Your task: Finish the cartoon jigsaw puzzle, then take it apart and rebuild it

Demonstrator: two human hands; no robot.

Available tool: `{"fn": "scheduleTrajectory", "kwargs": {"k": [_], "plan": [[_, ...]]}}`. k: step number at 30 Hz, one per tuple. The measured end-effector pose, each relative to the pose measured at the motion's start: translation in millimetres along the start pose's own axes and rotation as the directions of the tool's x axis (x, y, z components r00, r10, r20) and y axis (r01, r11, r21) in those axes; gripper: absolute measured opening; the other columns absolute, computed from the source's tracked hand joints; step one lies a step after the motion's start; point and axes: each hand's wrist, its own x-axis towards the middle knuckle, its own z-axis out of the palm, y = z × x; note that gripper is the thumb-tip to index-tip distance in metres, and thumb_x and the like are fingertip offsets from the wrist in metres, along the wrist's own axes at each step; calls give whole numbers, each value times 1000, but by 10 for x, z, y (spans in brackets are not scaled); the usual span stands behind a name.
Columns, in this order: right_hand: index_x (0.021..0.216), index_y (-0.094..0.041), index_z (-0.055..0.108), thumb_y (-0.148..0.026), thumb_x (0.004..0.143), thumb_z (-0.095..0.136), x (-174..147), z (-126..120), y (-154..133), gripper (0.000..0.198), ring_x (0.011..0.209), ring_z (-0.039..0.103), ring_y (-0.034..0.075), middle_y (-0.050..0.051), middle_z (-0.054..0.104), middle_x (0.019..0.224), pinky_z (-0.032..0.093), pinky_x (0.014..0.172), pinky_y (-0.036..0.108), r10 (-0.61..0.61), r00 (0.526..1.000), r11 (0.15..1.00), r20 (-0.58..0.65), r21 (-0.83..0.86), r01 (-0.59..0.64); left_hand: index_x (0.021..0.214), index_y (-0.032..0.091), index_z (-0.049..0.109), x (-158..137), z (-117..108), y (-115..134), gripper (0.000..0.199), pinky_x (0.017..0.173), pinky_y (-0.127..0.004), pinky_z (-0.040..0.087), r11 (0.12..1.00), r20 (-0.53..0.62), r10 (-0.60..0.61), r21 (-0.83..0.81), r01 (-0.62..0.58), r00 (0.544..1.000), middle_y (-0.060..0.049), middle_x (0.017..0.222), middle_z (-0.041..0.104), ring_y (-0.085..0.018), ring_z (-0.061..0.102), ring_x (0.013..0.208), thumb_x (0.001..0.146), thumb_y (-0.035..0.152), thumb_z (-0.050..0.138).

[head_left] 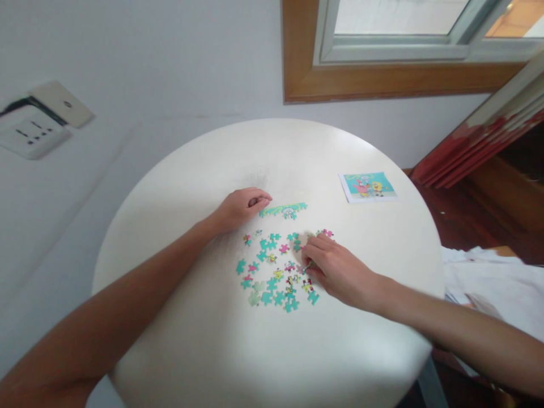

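Loose jigsaw puzzle pieces (267,298), mostly teal with some pink and yellow ones, lie scattered on the white round table (204,351). Above them runs a joined strip of puzzle pieces (283,211), teal and green with a white cartoon face. At the strip's left end rests my left hand (241,207), its fingers curled in and nothing visible in them. My right hand (334,266) is over the right side of the loose pieces, thumb and forefinger pinched on a small puzzle piece (306,268). Its fingers hide part of that piece and some pieces beneath.
A picture card (369,187) with two cartoon figures on teal lies at the table's right. Behind the table are a wall and a wood-framed window (297,82). A wall socket (36,133) is at left, a red-and-white curtain (480,141) and white papers (501,280) at right.
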Motion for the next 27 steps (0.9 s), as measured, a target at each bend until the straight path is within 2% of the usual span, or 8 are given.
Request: {"fn": "scheduleTrajectory", "kwargs": {"k": [3, 8, 15, 23, 27], "plan": [[78, -18, 56, -5, 82, 56, 27, -29, 42, 14, 72, 51, 15, 2, 59, 76, 39, 68, 28, 51, 999, 988, -15, 147, -49, 105, 18, 71, 1, 9, -14, 33, 71, -27, 41, 1000, 1, 3, 3, -3, 1000, -3, 97, 71, -16, 58, 77, 92, 37, 47], [82, -18, 63, -15, 83, 59, 248, -169, 277, 6, 59, 49, 11, 0, 61, 67, 37, 58, 26, 199, 977, 926, -81, 342, -160, 103, 18, 71, 3, 14, -11, 32, 70, -27, 41, 1000, -5, 16, 1, -16, 1000, -3, 96, 71, -15, 57, 76, 91, 36, 47], [80, -16, 70, -14, 79, 57, 598, -354, 589, 14, 61, 56, 13, 4, 68, 71, 42, 61, 29, 232, 966, 931, -112, 313, -187, 105, 19, 71, -2, 16, -9, 31, 69, -26, 41, 1000, -15, 17, -12, -17, 1000, -3, 93, 70, -14, 55, 71, 92, 35, 48], [77, -16, 69, -17, 79, 57, 517, -373, 601, 13, 54, 54, 11, 3, 66, 66, 41, 53, 27, 243, 970, 903, -27, 372, -216, 105, 19, 71, -3, 5, 19, 29, 67, -26, 39, 1000, -8, -13, -14, 13, 1000, -3, 92, 70, -13, 54, 69, 91, 34, 49], [79, -17, 71, -18, 78, 58, 513, -345, 609, 13, 58, 56, 12, 5, 69, 71, 43, 57, 28, 259, 962, 910, -88, 356, -212, 104, 19, 71, -1, 6, 15, 30, 68, -26, 40, 1000, -14, -6, -7, 6, 1000, -3, 92, 71, -13, 55, 70, 91, 34, 49]]}}
